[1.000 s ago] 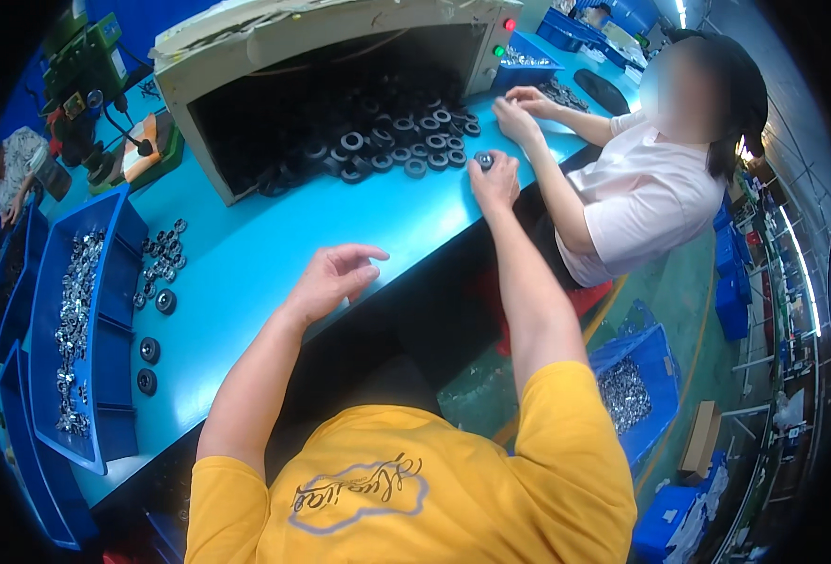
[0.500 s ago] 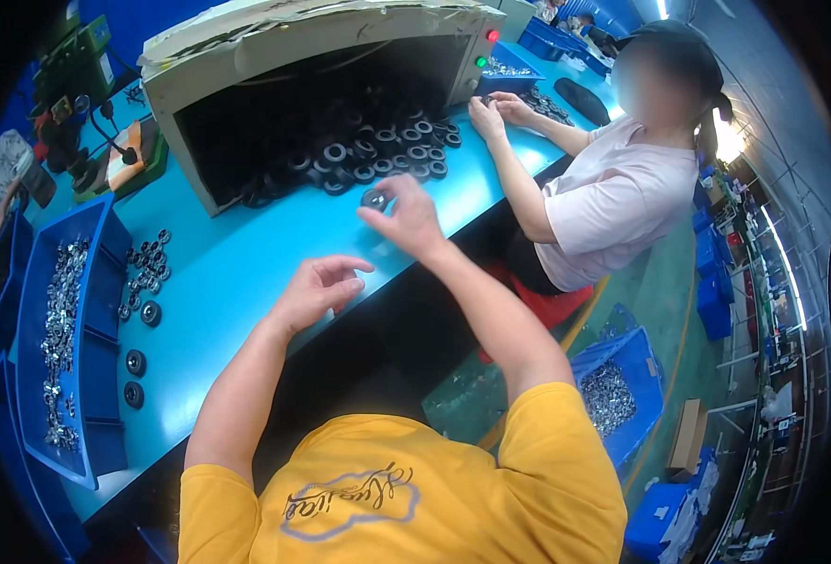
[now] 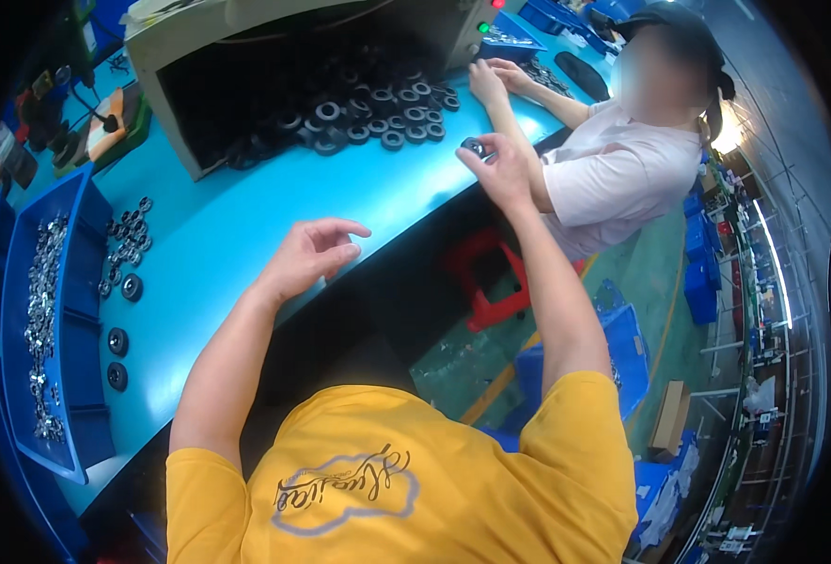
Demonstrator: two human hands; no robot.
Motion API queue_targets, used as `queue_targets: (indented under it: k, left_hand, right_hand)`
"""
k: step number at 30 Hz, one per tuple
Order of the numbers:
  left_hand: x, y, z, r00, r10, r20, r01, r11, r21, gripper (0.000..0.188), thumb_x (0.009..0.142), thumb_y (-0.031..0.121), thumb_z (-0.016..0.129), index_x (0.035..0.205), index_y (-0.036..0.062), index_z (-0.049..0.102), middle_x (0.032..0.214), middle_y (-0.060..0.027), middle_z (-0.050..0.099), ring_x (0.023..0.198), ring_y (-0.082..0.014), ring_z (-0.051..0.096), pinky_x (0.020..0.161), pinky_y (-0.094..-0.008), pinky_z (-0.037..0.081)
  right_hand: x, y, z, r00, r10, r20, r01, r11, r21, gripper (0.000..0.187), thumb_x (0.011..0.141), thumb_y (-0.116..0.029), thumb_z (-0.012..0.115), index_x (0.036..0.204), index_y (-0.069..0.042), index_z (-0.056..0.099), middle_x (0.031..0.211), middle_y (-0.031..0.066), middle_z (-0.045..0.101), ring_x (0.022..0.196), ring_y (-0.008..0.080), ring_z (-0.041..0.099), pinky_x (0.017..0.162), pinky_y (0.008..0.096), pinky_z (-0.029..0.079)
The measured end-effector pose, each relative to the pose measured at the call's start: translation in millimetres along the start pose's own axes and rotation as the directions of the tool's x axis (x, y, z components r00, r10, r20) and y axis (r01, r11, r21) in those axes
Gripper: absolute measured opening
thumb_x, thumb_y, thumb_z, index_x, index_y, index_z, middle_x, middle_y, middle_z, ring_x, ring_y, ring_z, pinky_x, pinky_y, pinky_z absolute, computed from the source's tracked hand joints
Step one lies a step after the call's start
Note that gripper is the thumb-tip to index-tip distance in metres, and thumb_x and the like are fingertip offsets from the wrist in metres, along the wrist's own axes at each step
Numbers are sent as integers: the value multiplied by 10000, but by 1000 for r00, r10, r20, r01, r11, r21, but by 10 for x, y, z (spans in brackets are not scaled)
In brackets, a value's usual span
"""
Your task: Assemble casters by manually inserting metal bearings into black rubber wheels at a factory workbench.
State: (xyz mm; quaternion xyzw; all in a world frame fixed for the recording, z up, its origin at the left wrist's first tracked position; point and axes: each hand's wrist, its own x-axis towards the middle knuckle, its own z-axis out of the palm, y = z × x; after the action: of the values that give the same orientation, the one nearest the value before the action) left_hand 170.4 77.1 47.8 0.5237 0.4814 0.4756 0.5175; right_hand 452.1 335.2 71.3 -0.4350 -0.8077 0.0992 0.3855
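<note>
My right hand is over the front edge of the blue table, near the co-worker's arm. Pinched between its thumb and fingers is a small black wheel with a metallic centre. My left hand hovers above the table edge, its thumb and curled fingers apart with nothing between them. Black rings lie heaped at the mouth of a boxy machine. At the left of the table, black wheels with metal centres lie in a loose line beside small metal parts.
A blue bin of shiny metal pieces stands along the left side. To the right a co-worker in a pale shirt handles something small at the table. A red stool and another blue bin stand on the floor.
My right hand has moved right with the wheel, from before the ring heap to beside the co-worker's arm. My left hand stays open. The view has shifted, and the red stool shows more.
</note>
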Motion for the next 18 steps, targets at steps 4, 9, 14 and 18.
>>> queue_targets:
  k: [4,9,14,18]
  left_hand:
    - [-31,-44,-3,999,27,-35,-28,1000,-15,278,947,203,746,1181,54,739,753,27,592,630,-65,505,558,-219,428]
    - [-17,-113,18,999,49,-14,-50,996,-70,284,944,237,755,1174,71,746,775,14,617,639,-78,516,563,-229,435]
    - [-26,-83,16,997,56,-45,-60,994,-88,278,956,203,744,1178,36,735,751,12,602,625,-77,518,549,-228,441]
    - [-45,-110,-7,997,60,-38,-64,991,-114,273,952,191,743,1178,37,734,754,12,603,632,-76,521,547,-228,439]
  right_hand:
    - [260,269,-314,981,150,-124,-161,984,-79,528,775,-453,857,987,11,721,826,129,702,754,263,684,714,376,540]
    - [-41,-84,-85,998,60,28,-62,994,91,465,786,-444,854,943,-23,735,823,116,675,756,239,661,715,353,538]
    - [-304,-640,456,989,-83,123,59,981,186,479,776,-377,881,1056,-16,737,873,87,683,736,181,646,715,309,549]
    - [-242,-983,797,991,-120,62,101,963,250,505,752,-374,884,1052,-3,717,967,118,685,803,208,680,765,336,564]
